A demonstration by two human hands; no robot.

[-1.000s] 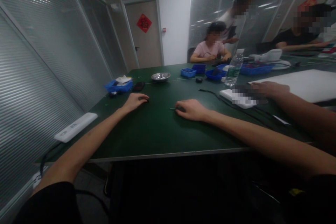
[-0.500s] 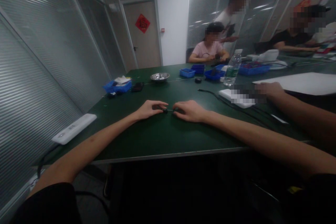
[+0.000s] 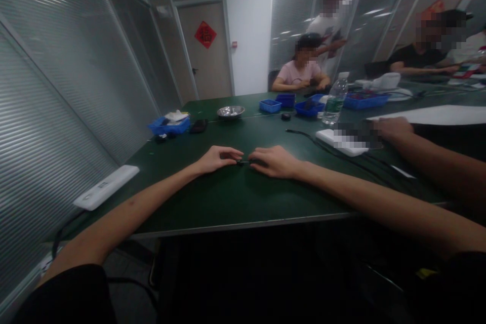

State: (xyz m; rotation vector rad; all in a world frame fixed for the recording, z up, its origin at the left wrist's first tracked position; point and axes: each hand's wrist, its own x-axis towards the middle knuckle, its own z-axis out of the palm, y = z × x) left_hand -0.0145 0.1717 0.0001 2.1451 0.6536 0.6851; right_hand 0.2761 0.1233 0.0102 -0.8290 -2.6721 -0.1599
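Over the green table, my left hand (image 3: 213,159) pinches a small dark piece (image 3: 239,163) between thumb and fingers. Facing it, my right hand (image 3: 276,161) has its fingers closed around the dark end of a thin tool, mostly hidden by the fingers. A slim, light metal shaft (image 3: 245,162) spans the short gap between my hands and meets the dark piece. The piece is too small to name, and whether the shaft goes into it or only touches it I cannot tell.
A white power strip (image 3: 107,187) lies at the left. Farther back are a blue tray (image 3: 169,124), a metal bowl (image 3: 231,113) and a water bottle (image 3: 335,98). A co-worker's hand (image 3: 393,128) is at the right, beside a white box-shaped device (image 3: 341,143) and a black cable (image 3: 304,134).
My hands stay nearly in place; the gap between them is slightly narrower and less of the shaft shows. In the background, a standing person has shifted a little left.
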